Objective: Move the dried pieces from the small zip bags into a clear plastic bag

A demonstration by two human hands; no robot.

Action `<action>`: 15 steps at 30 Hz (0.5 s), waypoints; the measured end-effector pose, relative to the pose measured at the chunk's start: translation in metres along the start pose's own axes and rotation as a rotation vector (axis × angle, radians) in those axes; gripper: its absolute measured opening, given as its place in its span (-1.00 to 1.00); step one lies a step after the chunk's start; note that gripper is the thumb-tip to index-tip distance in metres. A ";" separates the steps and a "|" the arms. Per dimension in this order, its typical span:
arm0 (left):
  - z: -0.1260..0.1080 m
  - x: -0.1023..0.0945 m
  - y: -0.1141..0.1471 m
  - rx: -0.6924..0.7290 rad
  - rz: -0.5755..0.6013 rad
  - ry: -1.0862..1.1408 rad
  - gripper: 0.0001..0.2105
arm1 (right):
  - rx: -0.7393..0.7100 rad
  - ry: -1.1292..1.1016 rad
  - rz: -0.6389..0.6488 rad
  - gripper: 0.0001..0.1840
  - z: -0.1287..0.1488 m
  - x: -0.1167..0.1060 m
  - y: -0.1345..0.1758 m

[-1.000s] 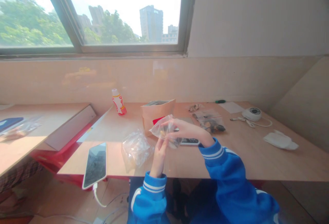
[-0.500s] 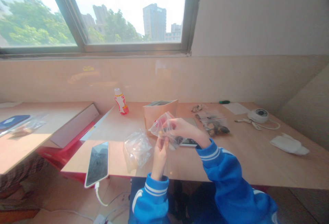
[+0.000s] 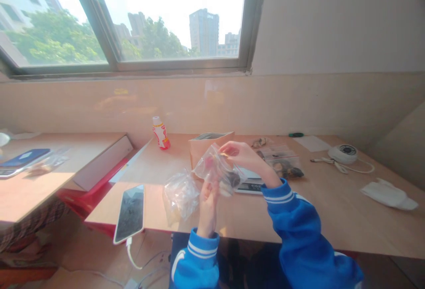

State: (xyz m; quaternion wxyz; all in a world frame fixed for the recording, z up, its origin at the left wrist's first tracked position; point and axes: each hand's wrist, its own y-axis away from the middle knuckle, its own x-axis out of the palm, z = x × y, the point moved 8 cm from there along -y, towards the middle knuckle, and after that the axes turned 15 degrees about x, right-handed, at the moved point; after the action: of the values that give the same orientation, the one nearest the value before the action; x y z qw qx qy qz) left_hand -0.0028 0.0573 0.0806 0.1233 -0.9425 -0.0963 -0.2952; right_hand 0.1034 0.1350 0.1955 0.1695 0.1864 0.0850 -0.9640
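Observation:
My left hand [image 3: 209, 200] grips the lower edge of a clear plastic bag [image 3: 207, 167] between thumb and fingers. Several small pieces show through the bag: something red, something dark and some pale ones. At the bag's upper right edge, my right hand [image 3: 245, 158] has its fingers pinched on the plastic; whether a small piece is also between them, I cannot tell. Behind the bag stands an open brown paper pouch [image 3: 195, 149]. A scale with a dark display [image 3: 250, 187] lies partly hidden beneath my right hand. Left of my left hand rests a crumpled clear bag [image 3: 181, 194].
To the right lie a zip bag of dark dried pieces [image 3: 287, 167], a small bag [image 3: 260, 142], a white round device with a cable [image 3: 343, 154] and a white cloth-like item [image 3: 388, 194]. A bottle [image 3: 161, 134] stands at the back; a plugged-in phone [image 3: 130, 213] overhangs the left edge.
My right hand's fingers have drawn up and slightly right, from across the bag's middle to its upper edge. More of the bag's contents shows. The whole view has shifted slightly.

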 end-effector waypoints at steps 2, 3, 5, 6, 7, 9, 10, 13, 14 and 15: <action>0.002 0.003 0.001 -0.010 -0.001 0.047 -0.45 | -0.003 -0.031 -0.047 -0.76 -0.002 -0.002 0.000; 0.003 0.004 0.001 -0.016 -0.007 0.067 -0.44 | 0.003 -0.044 -0.070 -0.76 -0.004 -0.003 0.000; 0.008 0.003 0.002 -0.032 -0.039 0.088 -0.42 | 0.030 -0.064 -0.119 -0.75 -0.007 -0.005 0.000; 0.011 0.003 0.003 -0.040 -0.055 0.091 -0.42 | 0.050 -0.067 -0.142 -0.75 -0.009 -0.006 0.001; 0.014 0.003 0.003 -0.043 -0.067 0.093 -0.42 | 0.072 -0.066 -0.163 -0.74 -0.010 -0.006 0.002; 0.018 0.002 0.002 -0.040 -0.077 0.097 -0.43 | 0.114 -0.064 -0.208 -0.73 -0.014 -0.008 0.004; 0.020 0.001 0.001 -0.036 -0.072 0.097 -0.45 | 0.130 -0.068 -0.227 -0.73 -0.016 -0.009 0.006; 0.024 -0.005 -0.001 -0.032 -0.059 0.079 -0.48 | 0.139 -0.108 -0.263 -0.70 -0.021 -0.012 0.007; 0.024 -0.008 -0.002 -0.034 -0.061 0.063 -0.49 | 0.128 -0.128 -0.265 -0.70 -0.021 -0.014 0.006; 0.025 -0.011 -0.002 -0.035 -0.064 0.047 -0.51 | 0.114 -0.150 -0.264 -0.69 -0.020 -0.016 0.004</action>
State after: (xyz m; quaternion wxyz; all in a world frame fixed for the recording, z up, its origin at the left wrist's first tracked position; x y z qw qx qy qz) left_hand 0.0009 0.0653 0.0548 0.0997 -0.9338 -0.1183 -0.3227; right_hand 0.1256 0.1408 0.1826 0.0362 0.1102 0.0411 -0.9924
